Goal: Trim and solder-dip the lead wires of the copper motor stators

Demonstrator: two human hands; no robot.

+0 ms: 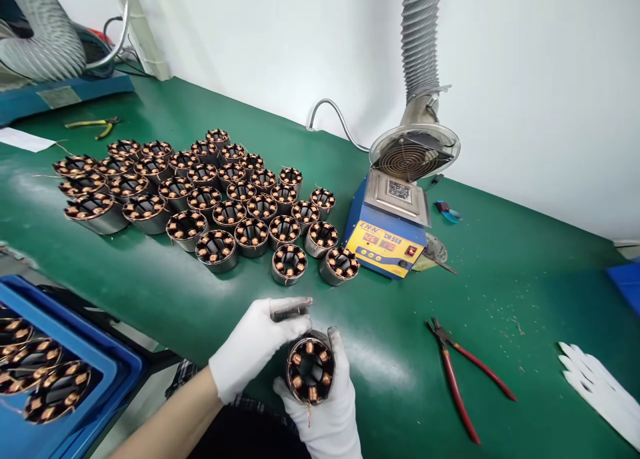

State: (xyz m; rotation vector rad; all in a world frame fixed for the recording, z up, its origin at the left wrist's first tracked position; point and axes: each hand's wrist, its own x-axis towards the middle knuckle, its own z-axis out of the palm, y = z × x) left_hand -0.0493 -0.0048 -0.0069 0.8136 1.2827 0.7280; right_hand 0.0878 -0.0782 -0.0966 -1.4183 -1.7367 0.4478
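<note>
My right hand (336,406), in a white glove, is wrapped round a motor stator (311,371). Copper coils ring the stator's dark core, and a short copper wire end hangs from its lower rim towards my wrist. Just above and to the left of it is my left hand (260,342), also gloved, with thumb and forefinger stretched out and a small gap between them. The fingertips of both gloves are smudged grey. Whether the left thumb touches the stator's far edge cannot be made out. Many similar stators (216,249) stand in rows on the green table (380,352).
A blue and yellow solder pot (385,239) stands beyond my hands under a round fume hood (415,154). Red-handled pliers (453,372) and white gloves (595,386) lie to the right. At lower left a blue bin (117,366) holds several stators. Yellow-handled cutters (95,124) lie far left.
</note>
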